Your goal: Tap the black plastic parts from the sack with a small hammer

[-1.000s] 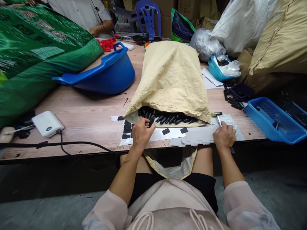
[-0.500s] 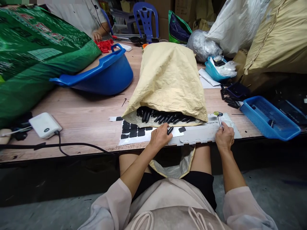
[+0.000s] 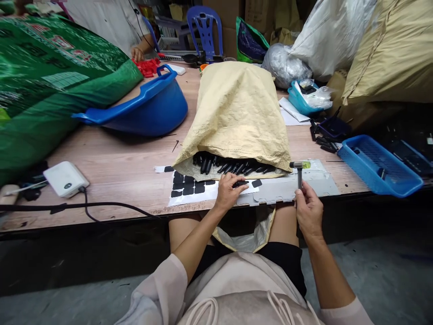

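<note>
My left hand point(image 3: 228, 192) is closed on a small black tube-like piece point(image 3: 239, 183), partly hidden by the fingers, just in front of the sack's mouth. Upright in my right hand point(image 3: 309, 208) is a small hammer point(image 3: 299, 174), gripped by its metal handle, its head showing a yellow-green face on the right. Many similar black pieces point(image 3: 237, 166) lie inside the open mouth of a beige sack point(image 3: 241, 108). White sheets with black rounded-square stickers point(image 3: 188, 185) lie left of that hand. Under both hands is a grey flat board point(image 3: 279, 190).
A blue basin point(image 3: 145, 110) and a white power bank point(image 3: 66, 178) with cables are on the left, below a large green sack point(image 3: 67, 85). On the right stands a blue basket point(image 3: 379, 167) at the table edge. Across the table a person's hand point(image 3: 138, 53) rests near red pieces point(image 3: 149, 67).
My right hand has moved left and raised the hammer upright, its head turned the other way. My left hand has shifted slightly, its fingers now lying over the black piece on the board.
</note>
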`<state>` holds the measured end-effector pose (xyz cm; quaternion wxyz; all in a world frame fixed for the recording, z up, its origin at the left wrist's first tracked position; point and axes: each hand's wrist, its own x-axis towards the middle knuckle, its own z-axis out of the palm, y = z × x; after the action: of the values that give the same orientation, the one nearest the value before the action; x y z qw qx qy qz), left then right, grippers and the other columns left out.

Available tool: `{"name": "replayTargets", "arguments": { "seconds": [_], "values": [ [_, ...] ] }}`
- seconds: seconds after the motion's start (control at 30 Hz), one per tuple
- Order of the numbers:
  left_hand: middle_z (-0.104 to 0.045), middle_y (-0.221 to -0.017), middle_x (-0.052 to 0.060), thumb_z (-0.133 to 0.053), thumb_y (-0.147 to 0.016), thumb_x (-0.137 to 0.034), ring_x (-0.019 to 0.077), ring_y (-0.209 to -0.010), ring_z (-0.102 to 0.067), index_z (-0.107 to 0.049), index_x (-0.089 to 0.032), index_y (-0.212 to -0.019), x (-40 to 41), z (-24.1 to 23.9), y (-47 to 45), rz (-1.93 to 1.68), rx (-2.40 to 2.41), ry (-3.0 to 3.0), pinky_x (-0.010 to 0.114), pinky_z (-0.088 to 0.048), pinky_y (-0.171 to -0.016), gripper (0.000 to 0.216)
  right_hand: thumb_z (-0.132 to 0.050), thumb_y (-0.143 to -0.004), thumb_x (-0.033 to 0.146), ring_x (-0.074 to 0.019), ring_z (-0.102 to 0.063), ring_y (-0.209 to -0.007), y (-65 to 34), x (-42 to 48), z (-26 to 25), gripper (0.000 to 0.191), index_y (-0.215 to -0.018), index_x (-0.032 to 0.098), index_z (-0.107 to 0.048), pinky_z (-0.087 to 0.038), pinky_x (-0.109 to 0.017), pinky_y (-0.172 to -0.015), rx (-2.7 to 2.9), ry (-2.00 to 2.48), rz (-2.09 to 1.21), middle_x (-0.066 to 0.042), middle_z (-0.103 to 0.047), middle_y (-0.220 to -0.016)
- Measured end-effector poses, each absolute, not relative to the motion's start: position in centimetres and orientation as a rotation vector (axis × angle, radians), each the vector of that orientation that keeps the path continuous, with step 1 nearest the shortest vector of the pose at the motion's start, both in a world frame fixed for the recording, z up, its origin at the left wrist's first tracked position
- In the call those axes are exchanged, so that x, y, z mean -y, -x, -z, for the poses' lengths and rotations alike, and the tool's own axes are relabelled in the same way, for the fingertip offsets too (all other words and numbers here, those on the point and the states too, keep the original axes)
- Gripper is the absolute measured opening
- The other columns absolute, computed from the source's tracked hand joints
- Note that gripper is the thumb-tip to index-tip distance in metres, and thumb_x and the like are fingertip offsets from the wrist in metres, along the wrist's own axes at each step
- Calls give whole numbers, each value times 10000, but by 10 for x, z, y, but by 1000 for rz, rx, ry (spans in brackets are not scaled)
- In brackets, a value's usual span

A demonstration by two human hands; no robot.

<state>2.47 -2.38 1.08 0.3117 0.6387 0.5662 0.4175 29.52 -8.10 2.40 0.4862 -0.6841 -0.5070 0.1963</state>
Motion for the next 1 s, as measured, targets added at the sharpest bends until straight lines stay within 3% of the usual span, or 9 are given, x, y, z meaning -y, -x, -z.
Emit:
{"name": "replayTargets", "arguments": {
  "seconds": [0.17,0.4,0.73,1.0],
  "values": [
    [-730,-992,35,-807,-860,-251,264,-1040,-588,-816,-288,-1060,32,1,-18,-909,-1623,-1829,448,-450,-990,203,-579,-989,449,-255,-660,-1247,-264,97,-34,477,-1390,210,-679,-509,-466,-1132,1272,1581,-594,-126,-696,-1373],
    [-707,-994,50,-744,-925,-287,251,-1016,-614,-812,-265,-1052,31,7,-16,-865,-1669,-1895,403,-450,-923,146,-551,-1006,403,-225,-702,-1112,-240,102,-30,442,-1394,228,-672,-587,-397,-1002,1421,1553,-678,-109,-726,-1251],
    [-694,-966,56,-683,-980,-285,231,-963,-634,-800,-239,-1031,30,6,-17,-874,-1676,-1960,380,-448,-885,136,-555,-1003,375,-234,-683,-1188,-233,99,-30,436,-1380,195,-680,-560,-406,-1058,1442,1538,-688,-128,-720,-1293],
    [-690,-1009,47,-804,-855,-210,249,-1026,-640,-792,-236,-1050,30,1,-15,-801,-1688,-1924,391,-457,-929,197,-541,-1011,333,-230,-704,-1122,-230,101,-33,412,-1365,185,-688,-583,-393,-1010,1510,1547,-613,-129,-737,-1242]
  ]
}}
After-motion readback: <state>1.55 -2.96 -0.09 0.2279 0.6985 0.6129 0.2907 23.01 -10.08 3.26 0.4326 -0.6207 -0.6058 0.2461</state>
